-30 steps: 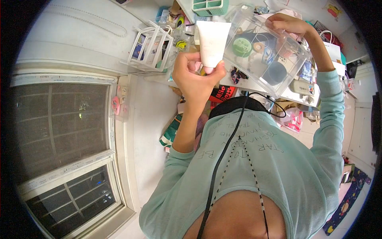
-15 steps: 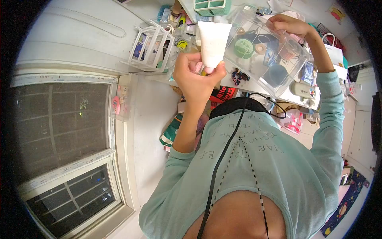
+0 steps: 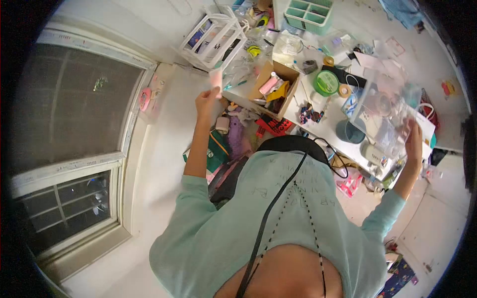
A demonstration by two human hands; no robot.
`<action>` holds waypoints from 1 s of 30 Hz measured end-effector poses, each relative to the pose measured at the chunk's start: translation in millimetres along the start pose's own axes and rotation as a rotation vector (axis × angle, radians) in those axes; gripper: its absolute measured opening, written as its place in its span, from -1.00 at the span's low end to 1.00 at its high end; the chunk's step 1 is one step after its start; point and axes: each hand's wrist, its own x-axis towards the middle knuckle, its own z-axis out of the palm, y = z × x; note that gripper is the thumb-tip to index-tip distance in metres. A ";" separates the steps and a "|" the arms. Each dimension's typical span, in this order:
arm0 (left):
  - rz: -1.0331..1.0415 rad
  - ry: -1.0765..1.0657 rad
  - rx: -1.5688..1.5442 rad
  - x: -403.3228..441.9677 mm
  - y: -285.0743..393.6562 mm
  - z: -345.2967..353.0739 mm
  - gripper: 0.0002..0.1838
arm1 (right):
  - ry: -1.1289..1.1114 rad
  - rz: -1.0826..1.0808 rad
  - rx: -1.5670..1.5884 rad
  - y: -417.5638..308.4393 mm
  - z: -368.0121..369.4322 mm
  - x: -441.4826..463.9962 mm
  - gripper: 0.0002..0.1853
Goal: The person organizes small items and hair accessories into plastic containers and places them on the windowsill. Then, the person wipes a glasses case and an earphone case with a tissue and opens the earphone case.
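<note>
My left hand (image 3: 206, 103) is closed on a pale squeeze tube (image 3: 216, 79), held upright at the desk's left edge, beside a white rack (image 3: 214, 42). At the right, my right hand (image 3: 412, 141) grips a clear plastic box (image 3: 380, 102), tilted above the desk and blurred by motion. An open cardboard box (image 3: 293, 89) with a pink bottle (image 3: 270, 83) and a yellow packet inside stands between my hands. Near the clear box are a green round container (image 3: 326, 83) and a blue-grey cup (image 3: 351, 131).
The white desk (image 3: 304, 126) is crowded with small items. A mint divided organizer (image 3: 309, 15) stands at the back. Bags and soft things lie below the desk's left side, near a green bag (image 3: 208, 151). A window (image 3: 79, 104) is at the left. A black cord (image 3: 271, 208) hangs down my front.
My left hand has moved left and lower with the tube, which has turned edge-on. My right hand has shifted the clear box rightward, uncovering the cup and green container. The cardboard box now shows.
</note>
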 end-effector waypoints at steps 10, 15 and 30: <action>0.189 -0.308 0.582 26.1 -47.7 51.2 -0.61 | 0.199 0.134 0.158 20.5 17.5 -60.7 -0.67; 0.230 -0.311 0.773 51.5 -68.9 85.2 -0.50 | 0.289 0.090 0.271 22.5 26.8 -72.7 -0.74; 0.457 -0.077 0.215 -38.6 14.2 57.0 -0.67 | 0.397 0.228 0.553 58.2 102.1 -90.5 -0.76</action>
